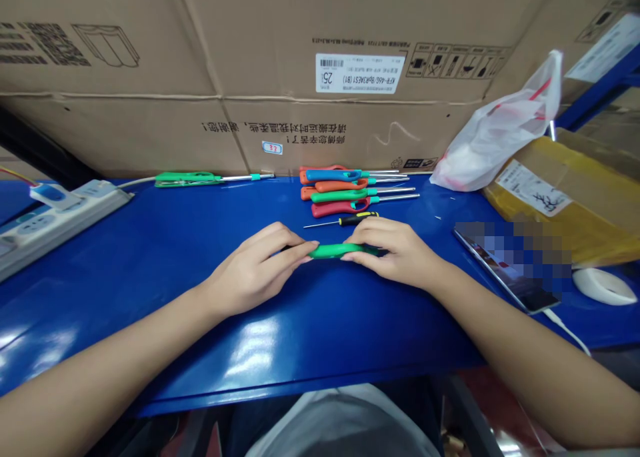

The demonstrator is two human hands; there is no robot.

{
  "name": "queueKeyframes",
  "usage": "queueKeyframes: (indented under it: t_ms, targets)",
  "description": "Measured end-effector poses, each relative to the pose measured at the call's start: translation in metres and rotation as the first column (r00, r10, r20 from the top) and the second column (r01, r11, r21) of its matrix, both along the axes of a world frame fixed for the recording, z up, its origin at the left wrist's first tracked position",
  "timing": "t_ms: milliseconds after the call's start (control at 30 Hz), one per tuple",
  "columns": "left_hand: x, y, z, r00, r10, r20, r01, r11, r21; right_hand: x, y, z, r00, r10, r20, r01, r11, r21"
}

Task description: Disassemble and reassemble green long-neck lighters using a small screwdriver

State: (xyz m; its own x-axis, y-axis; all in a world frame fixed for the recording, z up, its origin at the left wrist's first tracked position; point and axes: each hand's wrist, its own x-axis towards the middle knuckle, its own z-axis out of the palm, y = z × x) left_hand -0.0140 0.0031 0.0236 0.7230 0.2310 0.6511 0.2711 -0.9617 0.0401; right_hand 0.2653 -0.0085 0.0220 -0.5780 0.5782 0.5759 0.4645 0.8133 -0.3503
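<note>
Both hands grip a green lighter handle just above the blue table, one at each end. My left hand pinches its left end between thumb and fingers. At the other end my right hand closes around it, with a dark part showing under the fingers. Both ends are partly hidden, and no metal tube shows. Just behind the right fingers lies a screwdriver with a black and yellow handle. Several long-nosed lighters in blue, orange, green and red lie stacked beyond it. Another green lighter lies at the back left.
Large cardboard boxes wall off the back of the blue table. A power strip stands at left. On the right are a white plastic bag, a yellow-taped parcel, a charging phone and a white mouse.
</note>
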Motion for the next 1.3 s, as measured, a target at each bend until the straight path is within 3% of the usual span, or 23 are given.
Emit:
queueKeyframes:
  t_ms: [167, 300, 400, 500, 600, 867, 1067, 1200, 1300]
  targets:
    - [0.002, 0.001, -0.006, 1.0, -0.004, 0.004, 0.005, 0.999, -0.053, -0.007, -0.004, -0.004, 1.0, -0.006, 0.005, 0.006, 0.999, 0.034]
    - [0.003, 0.006, -0.01, 0.997, 0.063, -0.039, -0.07, 0.974, -0.215, -0.01, -0.004, -0.008, 0.998, -0.057, -0.004, 0.057, 0.998, 0.037]
    - [0.002, 0.008, -0.01, 0.997, 0.059, -0.056, -0.074, 0.945, -0.319, -0.01, -0.002, -0.008, 0.998, -0.054, 0.018, 0.055, 0.997, -0.051]
    - [0.0, 0.011, -0.009, 0.997, 0.065, -0.039, -0.075, 0.924, -0.375, -0.005, -0.001, -0.005, 0.985, -0.059, 0.159, 0.084, 0.985, -0.152]
    - [-0.005, 0.014, -0.007, 0.993, 0.118, -0.023, -0.118, 0.915, -0.385, 0.003, 0.002, -0.002, 0.952, -0.116, 0.282, 0.165, 0.974, -0.154]
    - [-0.01, 0.015, -0.001, 0.986, 0.166, -0.011, -0.158, 0.914, -0.373, 0.014, 0.004, 0.001, 0.891, -0.218, 0.398, 0.269, 0.96, -0.077]
    - [-0.007, 0.014, -0.007, 0.988, 0.155, -0.011, -0.149, 0.923, -0.355, 0.017, 0.005, -0.007, 0.876, -0.189, 0.443, 0.266, 0.957, -0.119]
    - [-0.008, 0.02, -0.011, 0.982, 0.189, 0.004, -0.167, 0.876, -0.452, 0.017, 0.007, -0.011, 0.891, -0.189, 0.413, 0.262, 0.956, -0.129]
    - [-0.006, 0.023, -0.012, 0.968, 0.25, 0.007, -0.203, 0.801, -0.563, 0.014, 0.007, -0.013, 0.907, -0.221, 0.357, 0.279, 0.953, -0.12]
